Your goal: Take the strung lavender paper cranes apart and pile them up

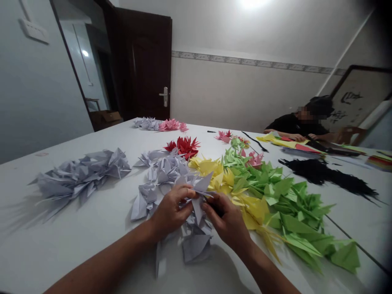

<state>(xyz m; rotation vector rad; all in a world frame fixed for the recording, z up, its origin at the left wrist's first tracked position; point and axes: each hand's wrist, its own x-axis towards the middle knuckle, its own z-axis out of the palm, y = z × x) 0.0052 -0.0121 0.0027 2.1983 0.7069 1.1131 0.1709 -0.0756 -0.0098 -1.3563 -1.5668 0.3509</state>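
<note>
From where I stand, the step in hand looks like close finger work on a single piece: the person's left hand and right hand meet over a pale grey folded paper piece, held up just above a heap of pale paper. The left fingers pinch it from one side, and the right fingers and thumb close on it from the other; something dark shows by the right fingers, too hidden to name. To my eye, the next move calls for a light, steady pinch, since the paper is thin and its points would crease easily. The white tabletop is spread with colour: another pale heap lies apart at the left, yellow folded paper sits beside the right hand, and a long green heap runs beyond it. Red folded paper and pink folded paper lie farther back. Over on the right, black strands lie loose, near coloured sheets where a co-worker in dark clothes leans over. Behind, a dark door stands against a plain wall with a patterned border, and a cardboard box rests near the doorway.
</note>
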